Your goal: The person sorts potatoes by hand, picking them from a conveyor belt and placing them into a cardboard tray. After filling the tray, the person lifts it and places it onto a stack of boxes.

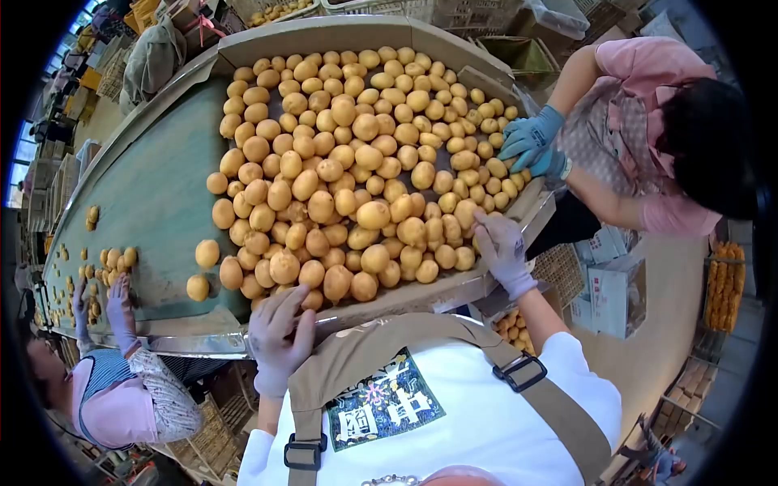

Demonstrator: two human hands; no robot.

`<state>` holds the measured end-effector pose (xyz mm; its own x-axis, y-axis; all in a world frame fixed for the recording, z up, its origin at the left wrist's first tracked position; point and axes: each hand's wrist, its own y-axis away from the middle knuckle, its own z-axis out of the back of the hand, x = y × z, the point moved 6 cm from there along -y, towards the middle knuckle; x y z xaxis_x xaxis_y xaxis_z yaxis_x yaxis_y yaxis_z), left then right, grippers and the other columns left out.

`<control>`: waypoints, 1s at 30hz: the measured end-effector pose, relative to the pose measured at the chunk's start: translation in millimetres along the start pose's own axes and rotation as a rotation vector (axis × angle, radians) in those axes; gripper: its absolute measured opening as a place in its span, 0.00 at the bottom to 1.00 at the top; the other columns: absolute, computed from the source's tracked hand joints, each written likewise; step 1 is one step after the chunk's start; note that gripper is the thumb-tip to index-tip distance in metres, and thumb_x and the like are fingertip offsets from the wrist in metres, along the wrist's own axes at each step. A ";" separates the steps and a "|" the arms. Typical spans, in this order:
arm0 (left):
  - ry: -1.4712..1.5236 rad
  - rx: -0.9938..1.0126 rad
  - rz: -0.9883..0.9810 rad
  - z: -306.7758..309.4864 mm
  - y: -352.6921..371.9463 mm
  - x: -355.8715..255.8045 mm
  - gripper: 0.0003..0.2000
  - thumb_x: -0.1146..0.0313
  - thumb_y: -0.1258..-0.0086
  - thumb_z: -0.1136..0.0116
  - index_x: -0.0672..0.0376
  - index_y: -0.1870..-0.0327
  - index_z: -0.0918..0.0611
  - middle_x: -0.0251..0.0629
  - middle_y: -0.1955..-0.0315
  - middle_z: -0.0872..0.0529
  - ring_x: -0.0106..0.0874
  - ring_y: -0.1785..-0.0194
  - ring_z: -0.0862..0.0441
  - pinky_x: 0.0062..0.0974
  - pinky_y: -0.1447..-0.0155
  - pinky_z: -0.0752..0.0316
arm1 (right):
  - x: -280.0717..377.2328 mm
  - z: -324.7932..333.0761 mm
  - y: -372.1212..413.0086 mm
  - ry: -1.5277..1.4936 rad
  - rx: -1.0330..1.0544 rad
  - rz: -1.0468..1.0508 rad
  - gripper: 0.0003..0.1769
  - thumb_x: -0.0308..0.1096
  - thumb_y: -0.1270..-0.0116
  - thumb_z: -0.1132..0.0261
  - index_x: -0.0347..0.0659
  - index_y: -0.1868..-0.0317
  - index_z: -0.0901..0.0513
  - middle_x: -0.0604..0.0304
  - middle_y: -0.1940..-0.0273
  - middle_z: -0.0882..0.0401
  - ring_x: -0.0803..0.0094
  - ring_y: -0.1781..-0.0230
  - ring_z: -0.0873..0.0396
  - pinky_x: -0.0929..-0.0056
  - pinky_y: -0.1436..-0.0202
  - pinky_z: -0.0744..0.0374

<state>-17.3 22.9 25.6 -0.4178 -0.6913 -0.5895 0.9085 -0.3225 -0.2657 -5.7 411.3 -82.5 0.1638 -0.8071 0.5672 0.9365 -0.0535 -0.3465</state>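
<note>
A thick spread of round yellow-orange fruits point(328, 170) covers the sorting table in front of me. My left hand point(282, 330), in a pale glove, is at the near edge of the table. Its fingers are stretched out, and their tips reach a fruit point(313, 299) at the border of the pile. At the right end of the pile is my right hand point(502, 249), gloved the same way. Its fingers are apart and slightly bent, with the tips against a fruit point(466, 213); the palm side is hidden from view.
A green belt point(154, 194) runs along the left. A person in blue gloves point(531, 142) handles smaller fruits at the right end. Another person's gloved hand point(121, 312) is by fruits at the lower left. White cartons point(616, 296) and a crate point(559, 275) stand below right.
</note>
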 end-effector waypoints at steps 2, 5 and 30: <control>-0.067 0.071 0.034 -5.8 3.4 2.6 0.17 0.70 0.37 0.32 0.59 0.46 0.12 0.41 0.60 0.10 0.36 0.65 0.15 0.32 0.57 0.21 | -5.4 -3.9 -8.7 0.010 -0.036 -0.070 0.16 0.35 0.28 0.35 0.39 0.44 0.14 0.50 0.59 0.14 0.52 0.57 0.17 0.57 0.49 0.22; -0.046 0.047 0.079 -7.3 6.8 6.7 0.17 0.70 0.37 0.32 0.59 0.46 0.12 0.40 0.63 0.10 0.35 0.71 0.17 0.30 0.63 0.22 | -0.3 -19.6 -20.4 0.040 0.010 -0.118 0.16 0.39 0.28 0.35 0.41 0.46 0.13 0.48 0.50 0.14 0.52 0.48 0.17 0.57 0.40 0.22; -0.076 0.343 -0.057 -39.9 -46.0 -3.6 0.20 0.67 0.36 0.33 0.59 0.42 0.14 0.44 0.49 0.13 0.46 0.44 0.17 0.41 0.38 0.23 | -44.8 -3.9 -41.0 -0.067 0.649 -0.586 0.43 0.57 0.34 0.30 0.42 0.26 0.29 0.47 0.44 0.15 0.49 0.53 0.14 0.58 0.42 0.18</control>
<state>-57.4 65.9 9.5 -0.4787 -0.7080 -0.5192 0.8340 -0.5515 -0.0170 -52.7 447.3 -96.6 -0.4002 -0.7172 0.5704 0.8638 -0.0875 0.4961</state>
